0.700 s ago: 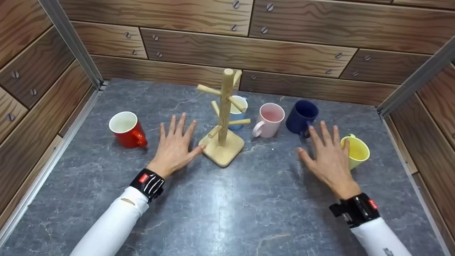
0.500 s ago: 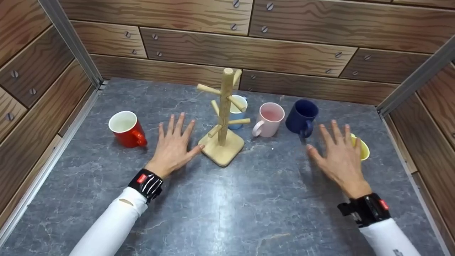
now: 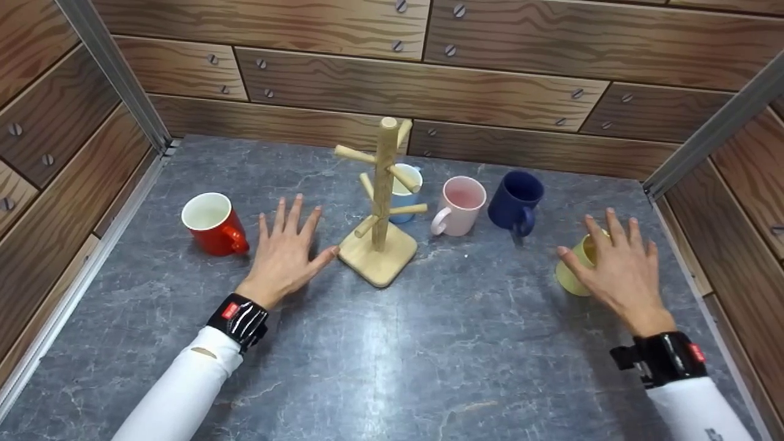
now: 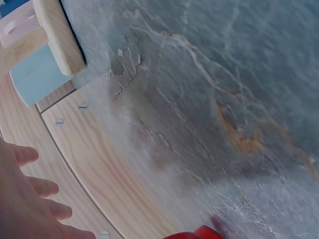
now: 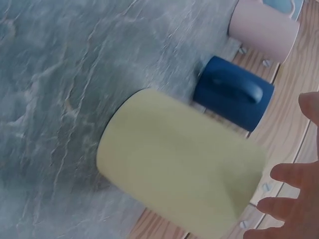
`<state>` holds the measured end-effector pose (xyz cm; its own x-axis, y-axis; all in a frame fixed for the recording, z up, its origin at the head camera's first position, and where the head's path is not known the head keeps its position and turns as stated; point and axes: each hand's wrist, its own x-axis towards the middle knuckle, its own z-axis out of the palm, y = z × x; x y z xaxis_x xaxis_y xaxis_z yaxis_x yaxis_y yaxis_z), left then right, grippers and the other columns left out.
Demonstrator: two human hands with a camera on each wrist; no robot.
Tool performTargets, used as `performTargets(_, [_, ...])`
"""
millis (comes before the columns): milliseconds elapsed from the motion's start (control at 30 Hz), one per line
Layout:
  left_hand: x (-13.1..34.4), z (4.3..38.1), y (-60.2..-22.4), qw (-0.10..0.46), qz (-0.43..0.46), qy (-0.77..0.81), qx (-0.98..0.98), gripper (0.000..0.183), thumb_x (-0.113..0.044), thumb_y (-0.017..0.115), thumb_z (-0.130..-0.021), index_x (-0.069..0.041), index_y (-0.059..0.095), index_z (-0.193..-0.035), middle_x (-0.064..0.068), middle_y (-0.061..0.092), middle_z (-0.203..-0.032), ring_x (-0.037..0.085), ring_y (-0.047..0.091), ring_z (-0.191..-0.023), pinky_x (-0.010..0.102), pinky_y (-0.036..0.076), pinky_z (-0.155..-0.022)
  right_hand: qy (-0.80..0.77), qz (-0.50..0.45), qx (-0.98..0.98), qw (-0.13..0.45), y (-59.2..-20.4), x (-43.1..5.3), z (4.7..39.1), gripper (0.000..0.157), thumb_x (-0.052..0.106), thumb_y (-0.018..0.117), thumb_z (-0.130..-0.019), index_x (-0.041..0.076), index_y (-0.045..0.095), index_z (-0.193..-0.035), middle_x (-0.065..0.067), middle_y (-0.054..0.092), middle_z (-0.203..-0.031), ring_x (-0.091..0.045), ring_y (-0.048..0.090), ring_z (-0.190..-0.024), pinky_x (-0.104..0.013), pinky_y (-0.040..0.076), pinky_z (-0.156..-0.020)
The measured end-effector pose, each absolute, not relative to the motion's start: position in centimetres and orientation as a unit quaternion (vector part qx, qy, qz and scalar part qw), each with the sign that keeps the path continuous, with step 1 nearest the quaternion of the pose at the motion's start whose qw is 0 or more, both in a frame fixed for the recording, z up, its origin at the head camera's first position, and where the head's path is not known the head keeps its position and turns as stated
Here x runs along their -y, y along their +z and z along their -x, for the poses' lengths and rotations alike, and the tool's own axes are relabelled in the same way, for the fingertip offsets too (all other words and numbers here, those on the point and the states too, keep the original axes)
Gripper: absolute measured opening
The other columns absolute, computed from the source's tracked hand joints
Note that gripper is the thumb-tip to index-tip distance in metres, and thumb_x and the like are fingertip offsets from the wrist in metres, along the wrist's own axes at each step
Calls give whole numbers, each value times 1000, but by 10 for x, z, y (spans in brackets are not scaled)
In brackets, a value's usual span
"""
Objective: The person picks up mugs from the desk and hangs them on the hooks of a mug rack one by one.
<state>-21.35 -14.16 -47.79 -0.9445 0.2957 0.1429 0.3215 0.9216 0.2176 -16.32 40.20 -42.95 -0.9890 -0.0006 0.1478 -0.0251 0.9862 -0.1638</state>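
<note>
My left hand [image 3: 282, 263] is held out with fingers straight and spread. It holds nothing, between the red mug [image 3: 211, 226] and the square base of a wooden mug tree [image 3: 383, 190]. My right hand [image 3: 621, 275], fingers likewise spread, hovers over a pale yellow mug [image 3: 573, 283] and covers much of it from above. In the right wrist view the yellow mug [image 5: 174, 159] stands close to the fingers, with a gap visible. Only part of the left hand [image 4: 30, 199] shows in the left wrist view. The mug tree's pegs carry no mugs.
A light blue mug [image 3: 401, 209] stands partly hidden behind the mug tree. To its right are a pink mug [image 3: 460, 211] and a dark blue mug [image 3: 511, 199]. Wood-patterned walls [image 3: 331, 86] close off the back and sides of the grey marbled table [image 3: 392, 355].
My right hand has moved right, from beside the dark blue mug to over the yellow mug. My left hand has drifted slightly left. The mugs and mug tree stay put.
</note>
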Motion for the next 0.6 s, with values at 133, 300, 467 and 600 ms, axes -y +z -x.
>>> performTargets(133, [142, 213, -479, 57, 158, -119, 979, 86, -70, 45, -99, -14, 32, -163, 20, 9, -171, 47, 6, -156, 74, 7, -118, 89, -1, 993, 74, -434, -408, 164, 89, 66, 50, -100, 6, 31, -162, -31, 14, -166, -63, 10, -147, -84, 12, -107])
performTargets(300, [143, 213, -480, 54, 159, -116, 979, 86, -70, 45, -99, -14, 33, -163, 20, 9, -171, 47, 4, -156, 74, 6, -118, 93, 26, 993, 71, -438, -411, 166, 89, 65, 50, -100, 4, 29, -162, -37, 20, -162, -69, 30, -133, -85, 33, -92])
performTargets(467, [145, 212, -481, 55, 159, -113, 979, 87, -71, 46, -98, -14, 34, -163, 20, 11, -171, 47, 6, -156, 74, 8, -118, 97, 61, 992, 49, -439, -415, 169, 94, 70, 44, -99, 6, 20, -164, -43, 25, -154, -75, 42, -112, -81, 44, -72])
performTargets(600, [146, 212, -482, 54, 158, -114, 979, 88, -72, 45, -98, -13, 35, -162, 21, 12, -171, 47, 6, -156, 74, 9, -118, 93, 78, 992, 34, -439, -416, 172, 98, 73, 42, -98, 2, 19, -163, -47, 31, -144, -73, 51, -95, -74, 47, -59])
